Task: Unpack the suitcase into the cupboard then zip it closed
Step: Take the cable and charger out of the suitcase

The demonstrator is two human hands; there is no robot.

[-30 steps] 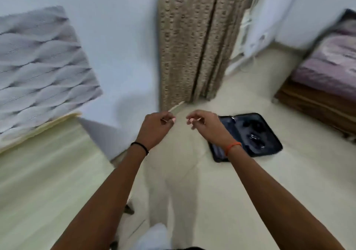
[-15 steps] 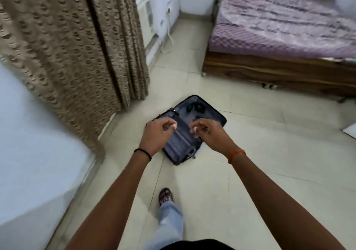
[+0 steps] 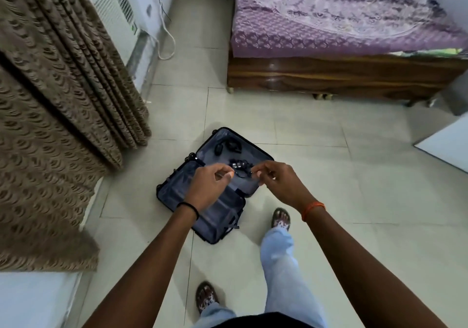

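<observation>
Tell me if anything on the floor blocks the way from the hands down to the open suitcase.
Nothing visible does. The suitcase lies open on bare floor tiles, and the left hand and right hand are raised above it. The curtain hangs off to the left and the bed stands beyond it.

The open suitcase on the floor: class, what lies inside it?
The suitcase holds only a few small dark items and its straps in the far half. The near half looks bare. The hands, left and right, cover the middle.
</observation>
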